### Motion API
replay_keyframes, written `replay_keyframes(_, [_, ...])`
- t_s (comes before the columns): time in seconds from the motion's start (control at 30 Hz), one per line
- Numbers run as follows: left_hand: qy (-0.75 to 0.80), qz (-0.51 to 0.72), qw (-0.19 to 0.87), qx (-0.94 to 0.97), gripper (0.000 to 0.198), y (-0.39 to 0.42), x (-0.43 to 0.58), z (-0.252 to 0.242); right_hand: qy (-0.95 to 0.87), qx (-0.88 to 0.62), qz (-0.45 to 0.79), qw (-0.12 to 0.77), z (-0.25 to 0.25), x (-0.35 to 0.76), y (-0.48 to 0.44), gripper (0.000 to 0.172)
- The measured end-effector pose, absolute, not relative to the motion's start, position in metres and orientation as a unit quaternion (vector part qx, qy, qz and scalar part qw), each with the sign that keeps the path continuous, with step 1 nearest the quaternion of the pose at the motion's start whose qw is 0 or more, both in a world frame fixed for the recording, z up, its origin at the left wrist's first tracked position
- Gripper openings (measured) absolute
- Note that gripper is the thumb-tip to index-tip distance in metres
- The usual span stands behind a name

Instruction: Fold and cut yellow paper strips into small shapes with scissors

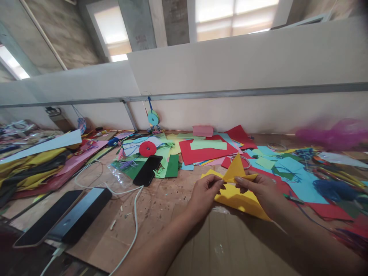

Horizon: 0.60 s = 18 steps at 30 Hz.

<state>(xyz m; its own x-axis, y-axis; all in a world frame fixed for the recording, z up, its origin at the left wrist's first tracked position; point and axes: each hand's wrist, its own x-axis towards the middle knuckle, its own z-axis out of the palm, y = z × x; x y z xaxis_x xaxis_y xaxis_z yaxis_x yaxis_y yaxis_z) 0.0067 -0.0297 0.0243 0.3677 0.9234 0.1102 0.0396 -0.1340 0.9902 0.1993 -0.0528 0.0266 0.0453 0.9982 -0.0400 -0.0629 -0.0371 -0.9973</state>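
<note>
A folded yellow paper [238, 193] lies on the wooden table [161, 207] in front of me, one pointed flap standing up. My left hand [204, 193] pinches its left edge with closed fingers. My right hand [263, 189] pinches the fold on the right side, fingers pressed together on the paper. Both hands meet near the raised point.
Coloured paper sheets [207, 149] and scraps cover the back and right of the table. A black phone [148, 170] lies on green paper. Another phone [47, 222] and a power bank [82, 216] with a white cable [135, 214] sit at left. A white partition wall [230, 76] stands behind.
</note>
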Motion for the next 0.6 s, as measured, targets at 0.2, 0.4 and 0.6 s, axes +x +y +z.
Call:
replay_keyframes(0.2, [0.389,0.414,0.54,0.621,0.019,-0.0317,0.0063,0.0251,-0.464,-0.507,0.522,0.506,0.0265,0.197,-0.0543,0.026])
replay_keyframes(0.4, [0.373,0.421,0.568,0.601,0.019,-0.0307,0.0082,0.023,-0.483,-0.512,0.5,0.505,0.0284,0.1952,-0.0557,0.028])
replay_keyframes(0.6, [0.369,0.413,0.596,0.581,0.03,-0.0298,0.0107,0.0186,-0.479,-0.505,0.515,0.5,0.0269,0.1917,-0.055,0.028])
